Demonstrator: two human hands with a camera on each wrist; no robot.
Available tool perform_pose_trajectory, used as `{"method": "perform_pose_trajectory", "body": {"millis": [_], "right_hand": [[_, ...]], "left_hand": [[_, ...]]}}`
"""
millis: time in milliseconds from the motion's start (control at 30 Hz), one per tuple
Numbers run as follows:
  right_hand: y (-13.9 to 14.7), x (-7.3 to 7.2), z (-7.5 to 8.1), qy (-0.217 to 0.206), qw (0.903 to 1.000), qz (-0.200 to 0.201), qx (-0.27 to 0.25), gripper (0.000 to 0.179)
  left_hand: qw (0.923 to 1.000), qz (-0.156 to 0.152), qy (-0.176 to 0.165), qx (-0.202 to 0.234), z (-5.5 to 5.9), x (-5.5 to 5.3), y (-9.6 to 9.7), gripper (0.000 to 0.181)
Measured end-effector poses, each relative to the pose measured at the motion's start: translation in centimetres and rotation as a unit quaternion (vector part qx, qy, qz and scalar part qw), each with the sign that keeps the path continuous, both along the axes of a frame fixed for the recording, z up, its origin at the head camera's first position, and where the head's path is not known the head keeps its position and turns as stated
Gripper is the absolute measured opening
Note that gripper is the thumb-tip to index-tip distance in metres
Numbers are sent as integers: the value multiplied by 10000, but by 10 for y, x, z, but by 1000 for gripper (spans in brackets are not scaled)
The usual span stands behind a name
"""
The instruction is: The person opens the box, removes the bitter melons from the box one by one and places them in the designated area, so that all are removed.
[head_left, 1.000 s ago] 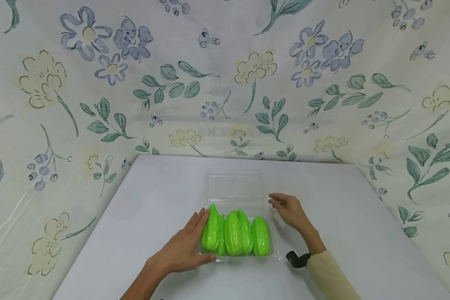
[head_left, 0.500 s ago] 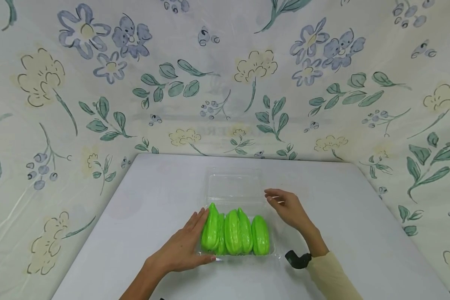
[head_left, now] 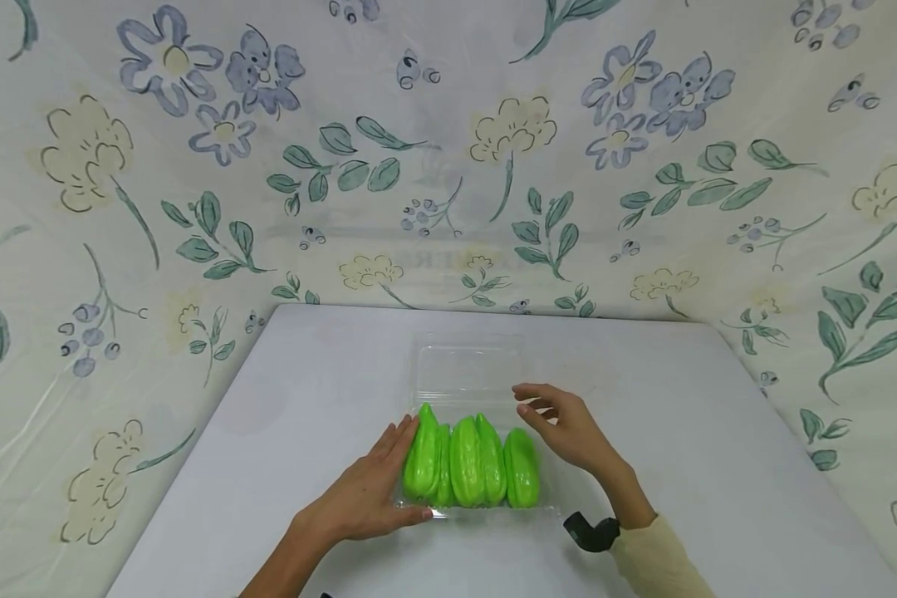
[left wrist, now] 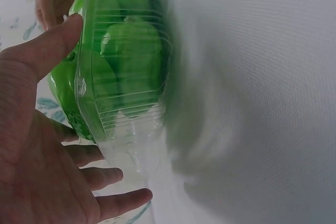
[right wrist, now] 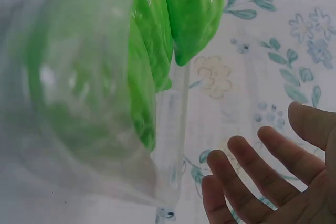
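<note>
Head view: flowered sheeting backs the white tabletop; inward from its far edge's middle, a clear container lies open. The left hand touches it, fingers straight; the right hand hovers opposite, fingers relaxed, empty. Green vegetables lie inside.

Faint lettering shows on the flowered backdrop, low down, just above the far edge of the bench. It is too pale to read; no other text is legible.
</note>
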State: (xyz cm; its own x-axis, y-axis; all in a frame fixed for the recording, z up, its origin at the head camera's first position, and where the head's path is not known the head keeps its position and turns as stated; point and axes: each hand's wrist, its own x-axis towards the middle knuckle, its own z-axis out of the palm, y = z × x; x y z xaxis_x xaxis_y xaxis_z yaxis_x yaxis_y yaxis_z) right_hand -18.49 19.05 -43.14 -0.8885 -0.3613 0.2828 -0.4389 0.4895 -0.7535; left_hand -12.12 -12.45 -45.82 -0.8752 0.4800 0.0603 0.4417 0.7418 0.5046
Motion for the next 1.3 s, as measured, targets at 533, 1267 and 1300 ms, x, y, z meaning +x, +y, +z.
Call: {"method": "perform_pose_trajectory", "body": {"millis": [533, 1267, 1300], "right_hand": [[-17, 19, -4, -207, 9980, 559, 198, 51], [-46, 38, -17, -519, 9947, 795, 385, 67], [-47, 39, -18, -488, 9949, 768, 434, 67]], "left_hand": [[9999, -44, 129, -25, 1, -2, 1, 119], [9999, -29, 123, 8, -2, 2, -1, 118], [9999, -24, 123, -8, -2, 2, -1, 118]]}}
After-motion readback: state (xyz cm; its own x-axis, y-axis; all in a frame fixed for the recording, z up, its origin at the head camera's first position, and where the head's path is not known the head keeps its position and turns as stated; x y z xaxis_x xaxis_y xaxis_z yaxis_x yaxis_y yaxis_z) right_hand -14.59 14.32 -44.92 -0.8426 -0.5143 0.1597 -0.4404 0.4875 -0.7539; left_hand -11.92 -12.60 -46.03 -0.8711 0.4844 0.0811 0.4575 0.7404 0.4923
